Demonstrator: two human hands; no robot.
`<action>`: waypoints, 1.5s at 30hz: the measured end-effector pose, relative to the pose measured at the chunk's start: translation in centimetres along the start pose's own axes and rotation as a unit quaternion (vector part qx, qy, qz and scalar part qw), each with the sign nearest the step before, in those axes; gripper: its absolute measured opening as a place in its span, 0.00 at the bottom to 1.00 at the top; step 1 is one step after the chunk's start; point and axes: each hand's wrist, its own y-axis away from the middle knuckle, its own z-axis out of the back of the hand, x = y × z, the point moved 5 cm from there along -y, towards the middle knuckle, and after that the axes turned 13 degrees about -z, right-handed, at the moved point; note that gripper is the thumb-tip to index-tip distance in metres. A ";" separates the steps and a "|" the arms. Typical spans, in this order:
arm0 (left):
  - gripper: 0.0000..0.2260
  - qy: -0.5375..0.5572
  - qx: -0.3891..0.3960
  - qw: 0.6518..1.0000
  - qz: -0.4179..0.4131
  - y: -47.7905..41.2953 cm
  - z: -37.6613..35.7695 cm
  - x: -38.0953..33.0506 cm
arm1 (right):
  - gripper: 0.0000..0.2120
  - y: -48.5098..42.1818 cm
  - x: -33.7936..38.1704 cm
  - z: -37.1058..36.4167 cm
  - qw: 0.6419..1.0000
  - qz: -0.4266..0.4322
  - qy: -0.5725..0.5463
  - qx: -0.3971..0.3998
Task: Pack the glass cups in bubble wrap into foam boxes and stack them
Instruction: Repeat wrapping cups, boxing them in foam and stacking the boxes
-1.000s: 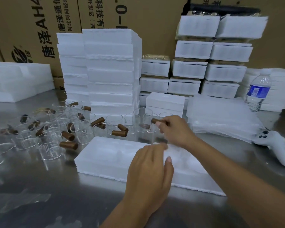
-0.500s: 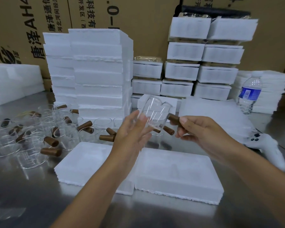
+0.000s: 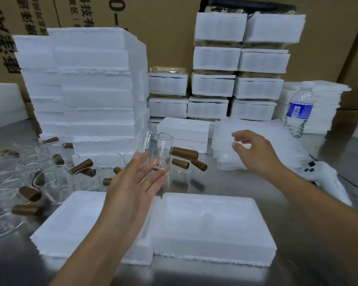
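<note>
My left hand (image 3: pixel 135 183) holds a clear glass cup (image 3: pixel 156 153) with a brown wooden handle above the table, fingers spread under its base. My right hand (image 3: pixel 254 151) hovers empty, fingers loosely curled, over the stack of bubble wrap sheets (image 3: pixel 256 141). Two open foam box halves (image 3: pixel 211 228) lie side by side at the near edge, below both hands. Several more glass cups with brown handles (image 3: pixel 50 178) crowd the left of the table.
Tall stacks of foam boxes (image 3: pixel 95 87) stand behind the cups, packed boxes (image 3: pixel 236 79) behind them on the right. A water bottle (image 3: pixel 300 110) and a white controller (image 3: pixel 327 178) sit at the right. Cardboard cartons (image 3: pixel 153 17) line the back.
My right hand has let go of the cup's handle and moved right over the bubble wrap. My left hand now holds the cup alone.
</note>
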 end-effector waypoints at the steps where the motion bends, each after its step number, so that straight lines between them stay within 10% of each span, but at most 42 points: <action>1: 0.25 0.000 -0.001 1.000 0.000 0.0 0.0 0.0 | 0.14 -0.9 -1.1 0.3 0.999 -0.008 0.045 -0.011; 17: 0.23 0.039 0.002 0.999 0.002 0.1 -0.5 -0.2 | 0.12 -1.5 -4.5 0.0 0.941 -0.031 0.310 -0.130; 27: 0.24 0.094 0.023 0.995 0.018 0.4 -0.9 -0.7 | 0.07 0.1 -0.9 1.0 0.966 0.034 0.150 -0.210; 45: 0.21 0.209 0.054 0.976 -0.004 0.5 -1.1 -3.4 | 0.09 17.6 8.6 -6.1 0.917 0.303 0.170 0.194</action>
